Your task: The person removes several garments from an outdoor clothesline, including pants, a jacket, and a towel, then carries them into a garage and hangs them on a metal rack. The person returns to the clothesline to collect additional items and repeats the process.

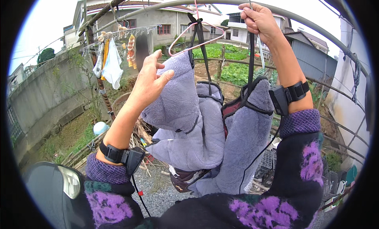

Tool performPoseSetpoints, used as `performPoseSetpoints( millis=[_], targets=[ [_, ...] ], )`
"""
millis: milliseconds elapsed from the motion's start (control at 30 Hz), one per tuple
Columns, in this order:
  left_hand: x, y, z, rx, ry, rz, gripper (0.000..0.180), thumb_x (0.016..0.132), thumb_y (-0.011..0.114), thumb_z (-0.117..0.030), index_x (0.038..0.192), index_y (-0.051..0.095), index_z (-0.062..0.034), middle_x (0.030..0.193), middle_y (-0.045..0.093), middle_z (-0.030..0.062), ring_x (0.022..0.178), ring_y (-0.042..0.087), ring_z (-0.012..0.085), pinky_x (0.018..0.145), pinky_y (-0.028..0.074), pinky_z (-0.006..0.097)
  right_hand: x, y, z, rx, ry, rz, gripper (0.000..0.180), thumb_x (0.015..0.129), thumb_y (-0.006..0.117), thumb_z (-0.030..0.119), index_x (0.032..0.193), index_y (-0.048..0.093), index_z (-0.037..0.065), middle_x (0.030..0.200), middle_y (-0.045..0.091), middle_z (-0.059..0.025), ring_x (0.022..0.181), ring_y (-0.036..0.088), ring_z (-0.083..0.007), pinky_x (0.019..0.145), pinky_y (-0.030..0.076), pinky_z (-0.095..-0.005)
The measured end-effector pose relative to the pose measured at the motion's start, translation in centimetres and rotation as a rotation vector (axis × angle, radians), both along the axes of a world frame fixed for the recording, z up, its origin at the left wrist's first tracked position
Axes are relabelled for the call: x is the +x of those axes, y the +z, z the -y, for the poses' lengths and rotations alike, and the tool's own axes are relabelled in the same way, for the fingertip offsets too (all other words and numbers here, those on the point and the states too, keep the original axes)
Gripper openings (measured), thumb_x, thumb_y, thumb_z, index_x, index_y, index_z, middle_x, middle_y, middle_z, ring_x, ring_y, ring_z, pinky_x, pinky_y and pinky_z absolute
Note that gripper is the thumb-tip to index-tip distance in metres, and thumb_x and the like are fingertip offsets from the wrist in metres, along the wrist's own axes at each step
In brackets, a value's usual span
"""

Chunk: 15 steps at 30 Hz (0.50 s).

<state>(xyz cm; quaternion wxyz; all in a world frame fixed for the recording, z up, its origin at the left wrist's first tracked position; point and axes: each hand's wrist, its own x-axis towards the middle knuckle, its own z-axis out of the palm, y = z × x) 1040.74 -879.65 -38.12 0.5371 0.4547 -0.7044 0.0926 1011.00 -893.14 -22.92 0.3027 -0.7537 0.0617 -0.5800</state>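
Note:
A grey fleece-lined cover (211,130) with dark edging and black straps hangs in front of me below a horizontal pole (233,0). A pink hanger (206,44) is hooked over the pole, with a black strap (200,33) knotted on it. My left hand (152,79) is open, fingers apart, beside the cover's upper left part; whether it touches the fleece I cannot tell. Up at the pole, my right hand (260,21) pinches the top of a thin pale hanger (261,52). Another black strap (251,59) runs from below that hand to the cover's right side.
At left a clip drying rack (122,33) carries small garments, including a white cloth (113,65). A dark vehicle (51,189) with a headlight stands at lower left. Bamboo poles (85,150), black crates (265,162) and a concrete wall (51,94) surround the gravel.

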Motion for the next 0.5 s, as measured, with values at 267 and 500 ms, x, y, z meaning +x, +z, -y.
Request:
performPoseSetpoints(
  millis=[267,500],
  targets=[
    [0.6,2.6,7.0,-0.039,-0.532,0.354,0.07,0.087,0.058,-0.024,0.141,0.023,0.0047,0.139,0.035,0.0247,0.127,0.039,0.031,0.102,0.037,0.037,13.1,-2.4,2.1,0.487,-0.319,-0.024,0.048,0.09,0.057,0.041,0.113,0.047,0.001,0.078,0.059,-0.0134,0.041,0.03,-0.002,0.033,0.023,-0.0168],
    [7.9,2.5,10.4,0.077,-0.799,0.477,0.065,0.084,0.062,-0.026,0.134,0.035,0.0052,0.136,0.037,0.0247,0.125,0.041,0.034,0.1,0.039,0.04,19.5,-3.0,6.1,0.366,-0.578,-0.15,0.044,0.077,0.058,0.004,0.119,0.055,0.014,0.067,0.061,-0.0066,0.035,0.034,-0.0036,0.033,0.021,-0.0198]
  ],
)
